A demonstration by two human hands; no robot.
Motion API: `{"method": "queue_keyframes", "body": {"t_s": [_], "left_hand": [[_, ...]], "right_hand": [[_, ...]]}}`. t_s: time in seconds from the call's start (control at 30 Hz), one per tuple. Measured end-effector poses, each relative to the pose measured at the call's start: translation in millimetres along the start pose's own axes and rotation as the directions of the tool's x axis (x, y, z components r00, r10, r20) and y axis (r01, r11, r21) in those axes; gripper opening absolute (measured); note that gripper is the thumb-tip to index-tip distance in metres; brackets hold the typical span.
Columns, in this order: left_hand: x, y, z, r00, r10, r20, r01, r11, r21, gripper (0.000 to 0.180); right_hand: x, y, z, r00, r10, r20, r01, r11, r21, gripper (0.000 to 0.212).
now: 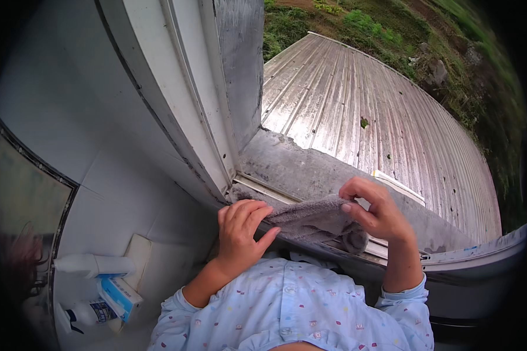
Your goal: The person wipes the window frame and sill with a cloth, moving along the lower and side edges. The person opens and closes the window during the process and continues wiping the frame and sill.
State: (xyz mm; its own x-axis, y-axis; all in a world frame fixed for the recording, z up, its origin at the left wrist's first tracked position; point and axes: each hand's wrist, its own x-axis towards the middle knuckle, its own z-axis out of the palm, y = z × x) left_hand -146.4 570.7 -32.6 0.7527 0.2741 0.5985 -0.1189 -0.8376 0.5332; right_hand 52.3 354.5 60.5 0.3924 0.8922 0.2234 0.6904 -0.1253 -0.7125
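A grey, fuzzy cleaning cloth (316,219) lies bunched along the window track (269,190), with its right end rolled and hanging over the sill. My left hand (243,228) pinches the cloth's left part between thumb and fingers, close to the corner of the frame. At the right, my right hand (377,207) grips the cloth's upper edge and lifts it a little off the track. Dark, damp-looking smudges mark the cloth. Part of the track is hidden under it.
Beyond the track runs a concrete ledge (310,167), then a corrugated metal roof (369,111) and a green slope. The white window frame (175,88) rises at the left. Bottles (93,266) and a blue-white box (120,298) stand at the lower left by a mirror (26,199).
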Motion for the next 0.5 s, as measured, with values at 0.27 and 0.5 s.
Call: {"method": "queue_keyframes", "body": {"t_s": [0.27,0.5], "left_hand": [[11.4,58.6,26.3,0.965,0.100,0.243,0.134,0.611,-0.781,0.022],[-13.1,33.9,36.1,0.863,-0.243,0.443,0.502,0.519,-0.692,0.019]], "right_hand": [[-2.5,-71.5,-62.5,0.816,-0.126,-0.565,0.294,0.931,0.217,0.015],[81.8,-15.5,52.7,0.964,0.037,-0.263,-0.008,0.994,0.111,0.013]]}}
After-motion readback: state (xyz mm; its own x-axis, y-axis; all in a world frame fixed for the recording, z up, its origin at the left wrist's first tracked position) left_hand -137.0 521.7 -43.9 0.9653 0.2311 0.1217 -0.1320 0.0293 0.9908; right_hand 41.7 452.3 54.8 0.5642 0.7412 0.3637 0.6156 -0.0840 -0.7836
